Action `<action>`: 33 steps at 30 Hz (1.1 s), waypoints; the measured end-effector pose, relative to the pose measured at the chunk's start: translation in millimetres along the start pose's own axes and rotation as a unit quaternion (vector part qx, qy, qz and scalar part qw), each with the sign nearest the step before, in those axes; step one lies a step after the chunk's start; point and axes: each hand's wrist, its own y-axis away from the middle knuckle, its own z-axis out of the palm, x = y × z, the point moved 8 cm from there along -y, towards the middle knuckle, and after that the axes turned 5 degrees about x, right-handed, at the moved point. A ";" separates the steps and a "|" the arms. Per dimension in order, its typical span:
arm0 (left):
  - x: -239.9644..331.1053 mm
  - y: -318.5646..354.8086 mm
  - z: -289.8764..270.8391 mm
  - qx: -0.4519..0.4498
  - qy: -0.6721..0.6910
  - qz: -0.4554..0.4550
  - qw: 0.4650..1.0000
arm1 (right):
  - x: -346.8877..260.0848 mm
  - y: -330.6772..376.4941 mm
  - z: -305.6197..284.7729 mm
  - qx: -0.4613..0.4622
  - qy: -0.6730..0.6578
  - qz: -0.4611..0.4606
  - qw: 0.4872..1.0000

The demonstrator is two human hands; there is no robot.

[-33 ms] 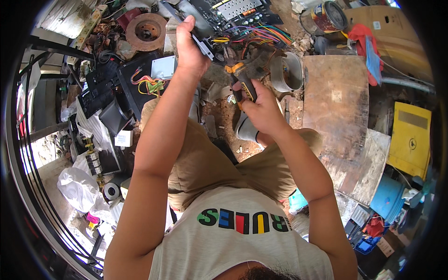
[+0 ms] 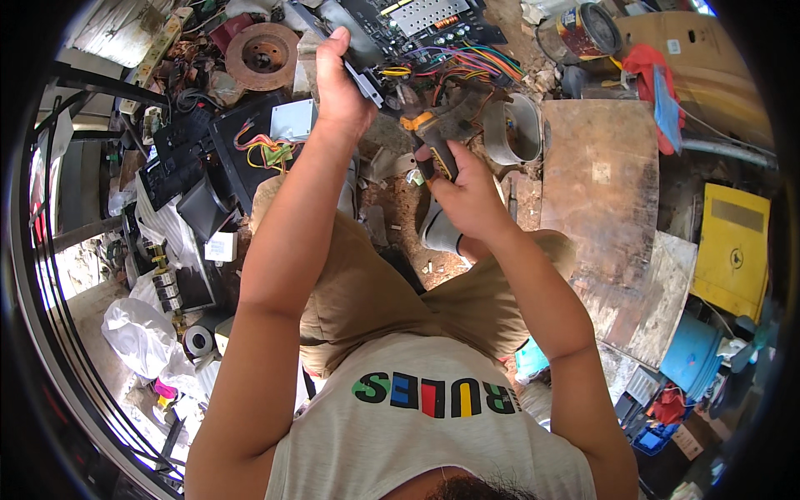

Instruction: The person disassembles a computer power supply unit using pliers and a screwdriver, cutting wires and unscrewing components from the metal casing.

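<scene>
My left hand is closed on the metal edge of a dark circuit board, which is tilted up at the top of the view. A silver perforated plate and small components cover part of the board. Coloured wires run along its near side. My right hand is wrapped round the black-and-orange handles of a pair of pliers. The jaws point up toward the yellow wires at the board's edge; whether they touch a wire I cannot tell.
A rusty disc lies at upper left, near a white-and-black unit with coloured cables. A metal can and a worn wooden board are on the right, with a yellow panel and blue bucket beyond. Scrap lies all round.
The pliers in my right hand have shifted very slightly, and their handles look a little closer together. My left hand and the circuit board have stayed in place.
</scene>
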 end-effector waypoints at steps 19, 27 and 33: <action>0.8 1.6 -0.3 0.014 0.022 -0.013 1.000 | -14.7 -20.2 13.5 0.014 -0.004 -0.053 0.998; 7.6 14.8 15.9 0.021 -0.004 -0.018 1.000 | -1.6 -24.9 23.8 -0.092 -0.275 0.055 0.955; 14.4 20.9 26.4 -0.011 -0.034 0.004 0.999 | -14.6 -18.4 24.1 -0.137 -0.267 0.086 0.950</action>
